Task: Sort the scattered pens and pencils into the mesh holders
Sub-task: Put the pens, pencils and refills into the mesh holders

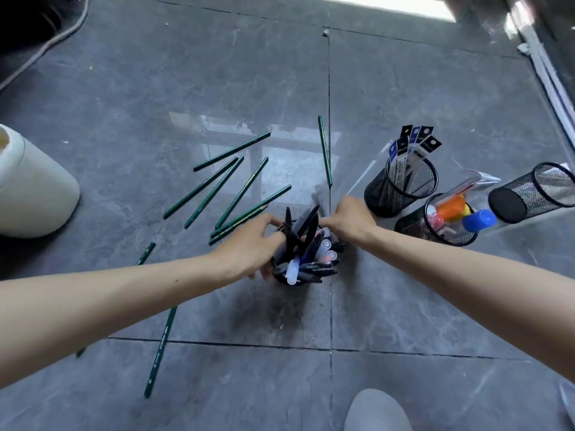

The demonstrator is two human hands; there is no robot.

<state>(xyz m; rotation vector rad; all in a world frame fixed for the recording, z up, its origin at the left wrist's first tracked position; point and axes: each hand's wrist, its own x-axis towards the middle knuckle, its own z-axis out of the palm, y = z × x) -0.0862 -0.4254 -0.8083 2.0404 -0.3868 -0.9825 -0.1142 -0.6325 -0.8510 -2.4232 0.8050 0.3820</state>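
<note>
A black mesh holder (281, 275) stands on the grey floor, packed with several black and blue pens (303, 241). My left hand (252, 247) grips the holder's left side, fingers curled round its rim. My right hand (350, 219) sits at the holder's far right and pinches the top of a pen there. Several green pencils (241, 189) lie scattered on the floor beyond the holder, one (325, 150) lies apart to the right, and another (160, 346) passes under my left forearm.
Right of my hands stand a mesh holder with packaged refills (401, 185) and one with bright markers (438, 222); a third mesh holder (529, 194) lies on its side. A white container (34, 188) is at the left. A grey shoe tip (376, 412) shows below.
</note>
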